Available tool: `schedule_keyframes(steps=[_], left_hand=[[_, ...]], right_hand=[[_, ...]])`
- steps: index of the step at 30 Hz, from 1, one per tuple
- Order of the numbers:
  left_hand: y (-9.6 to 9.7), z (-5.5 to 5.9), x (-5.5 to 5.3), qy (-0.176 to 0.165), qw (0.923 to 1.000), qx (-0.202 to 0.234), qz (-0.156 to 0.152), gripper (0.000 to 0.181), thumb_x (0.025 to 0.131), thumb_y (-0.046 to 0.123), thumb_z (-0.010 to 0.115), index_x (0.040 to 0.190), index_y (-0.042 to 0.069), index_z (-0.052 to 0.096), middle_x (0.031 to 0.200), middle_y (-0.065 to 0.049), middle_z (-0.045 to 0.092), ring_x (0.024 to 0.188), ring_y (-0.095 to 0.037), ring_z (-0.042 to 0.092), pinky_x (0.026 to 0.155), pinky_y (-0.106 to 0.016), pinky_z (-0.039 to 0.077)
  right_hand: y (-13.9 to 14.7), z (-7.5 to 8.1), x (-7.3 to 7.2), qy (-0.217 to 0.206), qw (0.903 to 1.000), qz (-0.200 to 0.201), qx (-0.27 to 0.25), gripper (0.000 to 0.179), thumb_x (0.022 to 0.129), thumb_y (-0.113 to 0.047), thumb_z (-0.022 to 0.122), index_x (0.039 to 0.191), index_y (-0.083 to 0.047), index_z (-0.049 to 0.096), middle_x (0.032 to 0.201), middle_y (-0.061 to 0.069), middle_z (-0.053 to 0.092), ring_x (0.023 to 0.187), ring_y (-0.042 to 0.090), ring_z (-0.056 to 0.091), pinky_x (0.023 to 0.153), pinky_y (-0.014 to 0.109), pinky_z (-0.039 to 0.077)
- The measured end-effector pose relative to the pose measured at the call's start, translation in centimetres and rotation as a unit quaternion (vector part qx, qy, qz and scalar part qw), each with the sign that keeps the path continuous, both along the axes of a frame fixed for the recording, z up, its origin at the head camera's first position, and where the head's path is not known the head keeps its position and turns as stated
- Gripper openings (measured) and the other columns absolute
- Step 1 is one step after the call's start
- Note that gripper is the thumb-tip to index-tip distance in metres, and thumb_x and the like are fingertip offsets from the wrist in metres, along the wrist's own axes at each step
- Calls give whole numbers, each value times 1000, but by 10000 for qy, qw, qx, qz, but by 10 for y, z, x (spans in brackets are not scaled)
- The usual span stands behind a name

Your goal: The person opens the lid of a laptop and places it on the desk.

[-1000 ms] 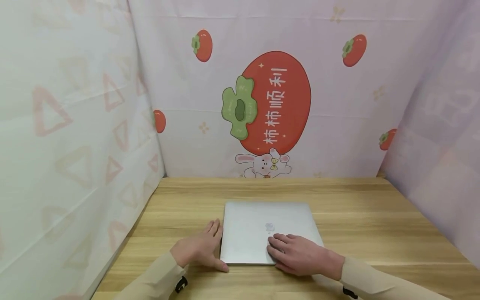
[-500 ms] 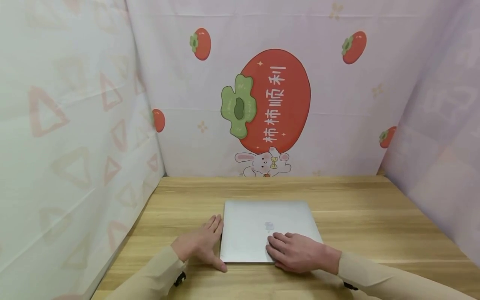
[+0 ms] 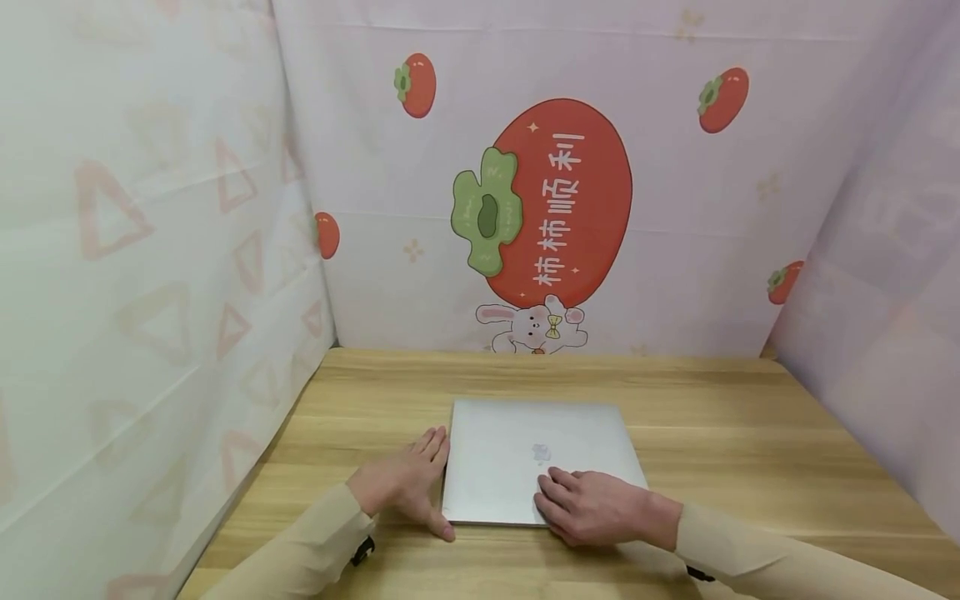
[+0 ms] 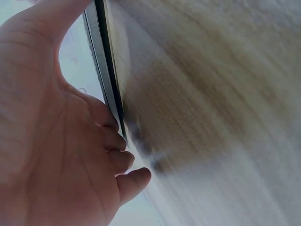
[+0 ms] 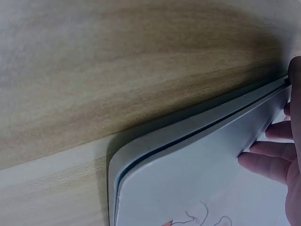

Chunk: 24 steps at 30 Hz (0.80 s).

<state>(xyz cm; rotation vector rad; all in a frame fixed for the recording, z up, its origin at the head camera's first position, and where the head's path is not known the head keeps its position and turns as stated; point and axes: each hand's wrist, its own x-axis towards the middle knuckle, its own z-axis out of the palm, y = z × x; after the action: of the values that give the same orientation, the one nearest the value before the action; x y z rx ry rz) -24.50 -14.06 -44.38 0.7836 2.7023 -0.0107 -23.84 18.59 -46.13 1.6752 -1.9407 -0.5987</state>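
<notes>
A closed silver laptop lies flat on the wooden table, a faint mark at the centre of its lid. Along its left edge rests my left hand, fingers straight, with the thumb near the front left corner. The left wrist view shows that hand beside the laptop's dark side edge. My right hand lies over the right part of the front edge. In the right wrist view its fingertips touch the lid, and the thumb is at the front edge, by the seam between lid and base.
The wooden table surrounds the laptop. A cloth wall stands on the left, another on the right. Behind the table hangs a backdrop printed with a large red persimmon and a rabbit.
The head view has shifted slightly. Both hands keep nearly the same places on the laptop, and its lid stays closed.
</notes>
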Motion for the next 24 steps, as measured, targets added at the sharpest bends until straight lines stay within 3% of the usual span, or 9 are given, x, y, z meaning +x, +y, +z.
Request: schedule_keyframes(steps=[13,24], left_hand=[[0,-1,0,-74,9999,78,47,137,63,82,69,155,-4,14,164,-23,7,153,-33,10,124,-44,20],[0,-3,0,-78,10000,12,12,135,65,81,67,154,-5,14,164,-23,9,153,-34,12,123,-44,20]], right_hand=[[-1,0,4,328,9987,356,170,46,106,-18,20,123,-10,62,113,8,72,99,20,72,72,26,61],[3,2,2,519,9970,570,91,48,105,-16,15,124,-9,59,113,8,72,100,19,73,72,27,61]])
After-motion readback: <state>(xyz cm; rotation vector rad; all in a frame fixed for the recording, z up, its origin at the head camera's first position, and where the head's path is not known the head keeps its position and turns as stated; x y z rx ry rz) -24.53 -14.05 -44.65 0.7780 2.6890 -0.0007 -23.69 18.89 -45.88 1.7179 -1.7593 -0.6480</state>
